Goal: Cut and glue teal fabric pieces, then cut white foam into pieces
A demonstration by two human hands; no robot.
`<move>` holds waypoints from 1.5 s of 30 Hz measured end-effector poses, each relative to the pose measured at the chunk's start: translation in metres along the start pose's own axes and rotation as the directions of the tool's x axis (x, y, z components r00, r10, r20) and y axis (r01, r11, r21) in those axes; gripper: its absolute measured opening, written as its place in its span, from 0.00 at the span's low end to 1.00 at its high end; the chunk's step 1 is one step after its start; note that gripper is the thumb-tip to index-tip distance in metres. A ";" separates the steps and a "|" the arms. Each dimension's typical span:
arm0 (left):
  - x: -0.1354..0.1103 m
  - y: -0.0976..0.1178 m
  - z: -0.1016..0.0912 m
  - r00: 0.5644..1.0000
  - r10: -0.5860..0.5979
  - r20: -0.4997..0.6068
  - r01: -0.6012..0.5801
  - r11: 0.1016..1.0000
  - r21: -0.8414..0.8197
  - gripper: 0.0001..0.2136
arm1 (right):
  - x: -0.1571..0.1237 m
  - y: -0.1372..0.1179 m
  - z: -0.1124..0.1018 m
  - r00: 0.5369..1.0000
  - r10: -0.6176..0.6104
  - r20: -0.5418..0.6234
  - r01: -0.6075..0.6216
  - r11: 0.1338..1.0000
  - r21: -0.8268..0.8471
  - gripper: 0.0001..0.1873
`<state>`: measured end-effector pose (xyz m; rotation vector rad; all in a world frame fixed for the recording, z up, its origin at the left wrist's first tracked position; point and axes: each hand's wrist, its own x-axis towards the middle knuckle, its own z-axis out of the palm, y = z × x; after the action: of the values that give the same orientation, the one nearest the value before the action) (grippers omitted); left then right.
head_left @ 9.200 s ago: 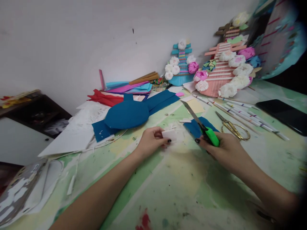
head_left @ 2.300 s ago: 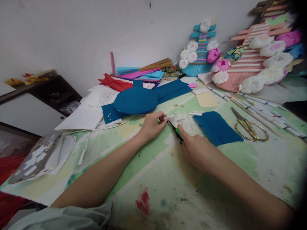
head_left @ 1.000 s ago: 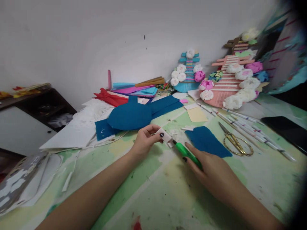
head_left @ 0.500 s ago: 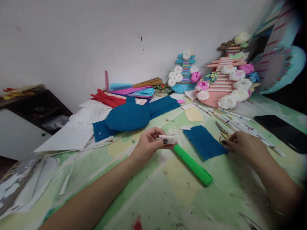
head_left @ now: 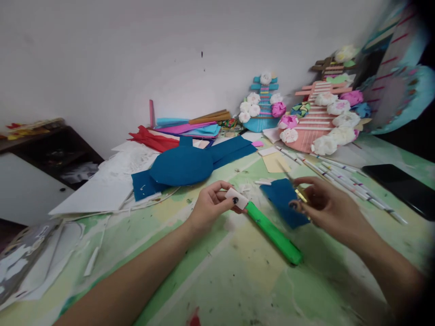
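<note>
My left hand point(head_left: 214, 201) pinches a small white strip point(head_left: 237, 198) that looks like foam or card. Just right of its fingers lies a bright green, wrapped flat stick-like piece point(head_left: 275, 235), its near end pointing toward me. In my right hand point(head_left: 326, 206) is a pair of scissors point(head_left: 301, 195) with gold handles, raised off the table and blurred, the blades pointing away to the upper left. Beneath the scissors a blue paper piece point(head_left: 280, 199) rests on the table, with small white rolls point(head_left: 263, 183) at its far edge.
Left of centre lies a blue guitar-like cutout point(head_left: 181, 166). Decorated paper instruments point(head_left: 261, 106) stand by the wall. White paper sticks point(head_left: 350, 181) and a black phone point(head_left: 401, 188) lie on the right. White sheets point(head_left: 91, 192) and a dark cabinet point(head_left: 57, 158) are at left.
My right hand has lifted the scissors off the table and brought them left, over the blue paper. My left hand has tilted the white strip, its right end now lower.
</note>
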<state>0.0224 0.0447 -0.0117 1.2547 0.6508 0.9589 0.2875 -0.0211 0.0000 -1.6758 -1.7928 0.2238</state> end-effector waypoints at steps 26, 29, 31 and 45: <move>0.002 -0.004 -0.003 0.997 -0.047 0.063 0.050 0.998 -0.046 0.12 | -0.021 -0.033 0.030 0.885 -0.465 0.002 0.458 0.871 -0.178 0.27; 0.002 -0.004 -0.002 0.996 -0.045 0.074 0.050 0.997 -0.066 0.13 | -0.020 -0.034 0.030 0.862 -0.504 -0.055 0.492 0.858 -0.151 0.27; 0.002 -0.004 -0.002 0.996 -0.041 0.084 0.048 0.996 -0.078 0.13 | -0.020 -0.036 0.029 0.861 -0.505 -0.061 0.493 0.858 -0.140 0.26; 0.001 -0.003 -0.001 0.996 -0.011 0.093 0.025 0.989 -0.148 0.12 | -0.017 -0.039 0.017 0.975 -0.196 -0.106 0.187 0.978 -0.096 0.28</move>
<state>0.0226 0.0455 -0.0142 1.1508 0.5083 0.9129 0.2451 -0.0378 0.0020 -1.5274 -1.8845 -0.0347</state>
